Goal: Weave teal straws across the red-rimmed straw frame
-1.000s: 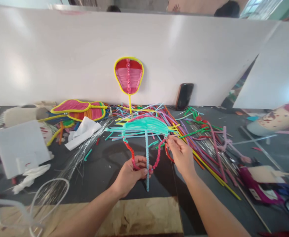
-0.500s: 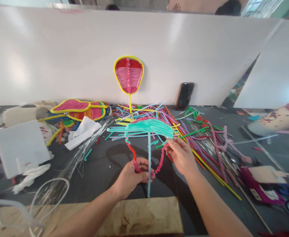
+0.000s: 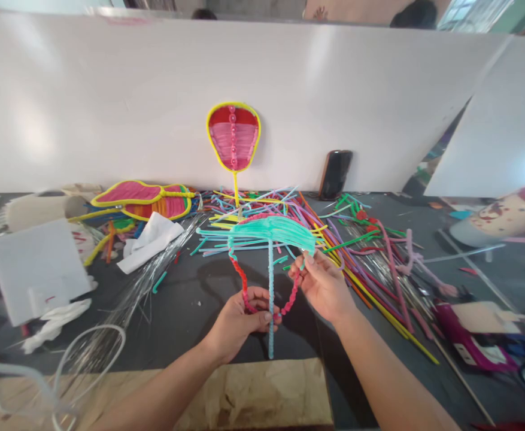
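Both hands hold a pipe-cleaner fan frame (image 3: pixel 270 269) above the dark table. Turquoise strands fill its upper band, red and pink twists form its lower loop, and a light-blue stem runs down the middle. My left hand (image 3: pixel 248 317) is closed on the bottom of the loop, where it crosses the stem. At the right end of the turquoise band, my right hand (image 3: pixel 322 284) pinches the rim with thumb and fingers. Behind the frame, a finished pink and red fan (image 3: pixel 234 137) with a yellow edge leans upright against the white board.
Loose pipe cleaners (image 3: pixel 307 209) are heaped behind the frame. Further fans (image 3: pixel 140 197) lie at the left, near white paper (image 3: pixel 38 269) and silvery wires (image 3: pixel 140 305). A phone (image 3: pixel 336 173) leans on the board (image 3: pixel 131 102). To the right are a tumbler (image 3: pixel 504 215) and a magenta device (image 3: pixel 464 338).
My right hand has shifted slightly left and its fingers have curled closer round the frame's right edge. The left hand keeps its place.
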A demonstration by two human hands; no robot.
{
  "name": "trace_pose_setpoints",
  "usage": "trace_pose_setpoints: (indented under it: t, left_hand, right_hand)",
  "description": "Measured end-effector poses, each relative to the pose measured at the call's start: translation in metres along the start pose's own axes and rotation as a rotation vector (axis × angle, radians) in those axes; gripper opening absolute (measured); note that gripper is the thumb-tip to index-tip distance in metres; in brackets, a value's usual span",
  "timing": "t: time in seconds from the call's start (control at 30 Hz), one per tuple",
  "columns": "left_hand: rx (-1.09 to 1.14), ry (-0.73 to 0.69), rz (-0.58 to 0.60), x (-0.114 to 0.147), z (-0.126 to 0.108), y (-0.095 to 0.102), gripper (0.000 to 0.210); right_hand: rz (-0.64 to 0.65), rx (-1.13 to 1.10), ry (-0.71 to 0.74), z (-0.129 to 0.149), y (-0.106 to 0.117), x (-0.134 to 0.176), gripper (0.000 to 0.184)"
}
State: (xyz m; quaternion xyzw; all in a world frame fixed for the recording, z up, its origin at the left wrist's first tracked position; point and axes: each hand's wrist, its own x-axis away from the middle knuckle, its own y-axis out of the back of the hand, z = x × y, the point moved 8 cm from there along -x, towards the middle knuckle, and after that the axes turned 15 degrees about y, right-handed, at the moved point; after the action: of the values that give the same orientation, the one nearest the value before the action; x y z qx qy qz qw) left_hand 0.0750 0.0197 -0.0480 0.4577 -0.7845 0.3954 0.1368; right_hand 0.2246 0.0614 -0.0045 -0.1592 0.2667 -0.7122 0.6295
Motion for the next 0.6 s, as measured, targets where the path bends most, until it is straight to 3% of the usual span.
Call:
trace_pose_setpoints:
  t: [0.3,0.6]
  left_hand:
    - [-0.018,-0.050,-0.047,0.000,-0.002,-0.002,0.031]
    - [0.001,-0.058,-0.059,0.001,-0.002,-0.002,0.030]
  right_hand:
    - [-0.017,0.364,0.261,0.015,0.000,0.001,0.046]
    - [0.029,0.602,0.342,0.023,-0.006,0.006,0.033]
